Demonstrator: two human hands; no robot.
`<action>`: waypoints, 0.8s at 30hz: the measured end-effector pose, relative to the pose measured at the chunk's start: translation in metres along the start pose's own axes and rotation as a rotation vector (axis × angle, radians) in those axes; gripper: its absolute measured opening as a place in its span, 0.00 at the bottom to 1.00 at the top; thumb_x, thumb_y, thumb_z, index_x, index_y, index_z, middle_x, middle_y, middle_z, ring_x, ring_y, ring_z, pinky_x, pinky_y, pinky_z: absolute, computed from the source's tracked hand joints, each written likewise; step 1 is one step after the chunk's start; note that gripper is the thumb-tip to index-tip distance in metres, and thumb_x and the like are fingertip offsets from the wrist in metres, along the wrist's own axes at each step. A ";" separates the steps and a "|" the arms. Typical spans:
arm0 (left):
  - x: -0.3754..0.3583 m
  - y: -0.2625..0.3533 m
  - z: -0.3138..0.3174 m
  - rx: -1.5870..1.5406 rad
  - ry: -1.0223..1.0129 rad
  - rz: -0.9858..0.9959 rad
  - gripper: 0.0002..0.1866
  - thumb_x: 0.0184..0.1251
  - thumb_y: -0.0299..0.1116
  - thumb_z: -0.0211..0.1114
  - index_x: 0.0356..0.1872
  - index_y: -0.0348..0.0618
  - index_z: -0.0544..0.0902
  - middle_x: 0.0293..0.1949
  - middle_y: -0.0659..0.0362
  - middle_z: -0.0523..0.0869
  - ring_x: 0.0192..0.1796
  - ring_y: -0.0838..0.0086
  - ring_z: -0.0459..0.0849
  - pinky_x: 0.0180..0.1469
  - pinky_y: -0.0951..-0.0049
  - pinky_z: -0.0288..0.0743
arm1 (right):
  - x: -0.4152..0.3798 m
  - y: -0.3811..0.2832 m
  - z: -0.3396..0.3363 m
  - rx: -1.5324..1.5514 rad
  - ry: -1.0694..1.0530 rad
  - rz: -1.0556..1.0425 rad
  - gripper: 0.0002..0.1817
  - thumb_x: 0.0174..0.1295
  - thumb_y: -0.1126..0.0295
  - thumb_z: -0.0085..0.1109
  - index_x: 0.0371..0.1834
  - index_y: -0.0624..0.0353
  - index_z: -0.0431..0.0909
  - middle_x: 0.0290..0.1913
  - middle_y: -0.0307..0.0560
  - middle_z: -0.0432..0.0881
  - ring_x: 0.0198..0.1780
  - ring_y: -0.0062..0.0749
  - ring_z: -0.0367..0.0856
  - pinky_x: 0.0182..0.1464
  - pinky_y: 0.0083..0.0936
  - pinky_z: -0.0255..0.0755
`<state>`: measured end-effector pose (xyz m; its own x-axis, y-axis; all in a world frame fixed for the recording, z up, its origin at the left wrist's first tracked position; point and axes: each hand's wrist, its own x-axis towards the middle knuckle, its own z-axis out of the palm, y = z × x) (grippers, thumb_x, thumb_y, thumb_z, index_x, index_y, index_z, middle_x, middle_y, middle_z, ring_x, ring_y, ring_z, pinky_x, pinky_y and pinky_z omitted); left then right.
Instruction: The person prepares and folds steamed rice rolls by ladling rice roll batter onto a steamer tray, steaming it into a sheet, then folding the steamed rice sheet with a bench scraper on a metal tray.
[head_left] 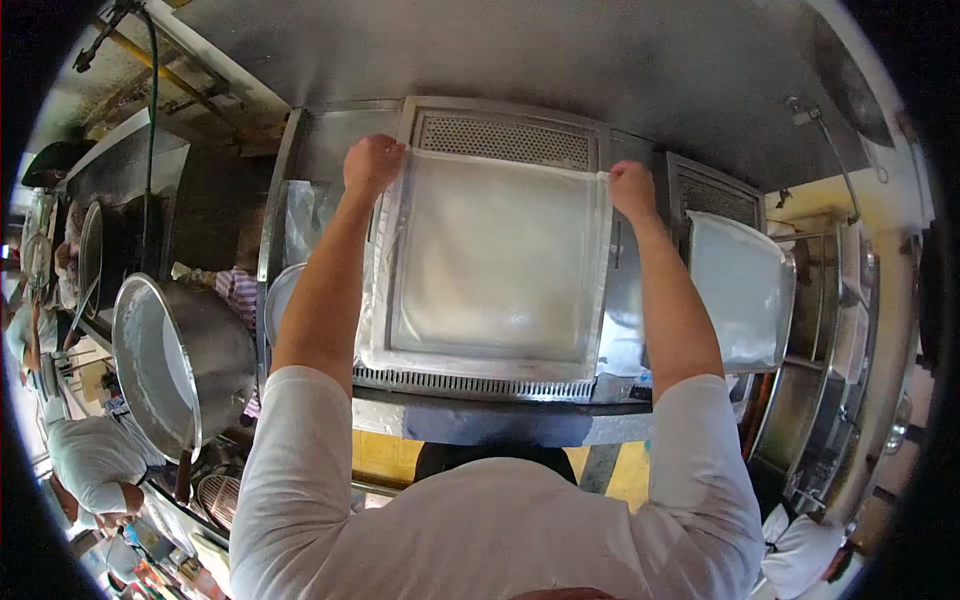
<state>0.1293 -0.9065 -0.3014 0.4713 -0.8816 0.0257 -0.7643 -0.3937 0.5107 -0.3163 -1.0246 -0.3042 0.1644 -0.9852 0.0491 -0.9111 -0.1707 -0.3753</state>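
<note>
A thin, whitish translucent sheet [500,260] lies spread over a rectangular metal tray [440,112] with a perforated bottom. The tray's far strip of holes shows bare beyond the sheet's edge. At the sheet's far left corner, my left hand [373,165] is closed in a pinch on it. My right hand [632,188] grips the far right corner the same way, so the far edge is drawn straight between them. Both forearms reach forward along the tray's sides.
On the right, a second perforated tray [712,186] carries another white sheet [738,285]. A big metal pot [222,345] with white contents stands at left. A slotted strip [480,384] runs along the counter's near side. Other people in white shirts [95,460] are nearby.
</note>
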 end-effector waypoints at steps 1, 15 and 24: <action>0.000 0.002 0.001 0.025 -0.019 0.004 0.15 0.66 0.45 0.67 0.44 0.48 0.91 0.46 0.46 0.90 0.50 0.48 0.88 0.55 0.54 0.81 | 0.000 0.001 0.000 0.038 0.035 -0.008 0.07 0.58 0.69 0.61 0.35 0.58 0.87 0.39 0.58 0.88 0.46 0.56 0.87 0.50 0.46 0.80; -0.123 -0.002 -0.076 -0.346 0.608 0.150 0.09 0.61 0.34 0.76 0.38 0.41 0.89 0.55 0.49 0.83 0.58 0.56 0.82 0.59 0.61 0.76 | -0.133 -0.022 -0.116 0.249 0.333 -0.182 0.02 0.66 0.74 0.58 0.39 0.60 0.79 0.47 0.55 0.78 0.53 0.55 0.76 0.57 0.45 0.70; -0.370 0.002 -0.166 -0.490 0.990 0.012 0.05 0.66 0.26 0.72 0.39 0.39 0.84 0.44 0.56 0.86 0.45 0.72 0.82 0.49 0.73 0.76 | -0.273 -0.076 -0.245 0.434 0.376 -0.628 0.02 0.66 0.78 0.59 0.39 0.62 0.75 0.48 0.55 0.76 0.55 0.50 0.76 0.57 0.41 0.72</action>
<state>0.0261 -0.5381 -0.1673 0.7759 -0.2008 0.5981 -0.6176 -0.0479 0.7851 -0.3845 -0.7464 -0.0624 0.3842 -0.6633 0.6422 -0.4546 -0.7413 -0.4937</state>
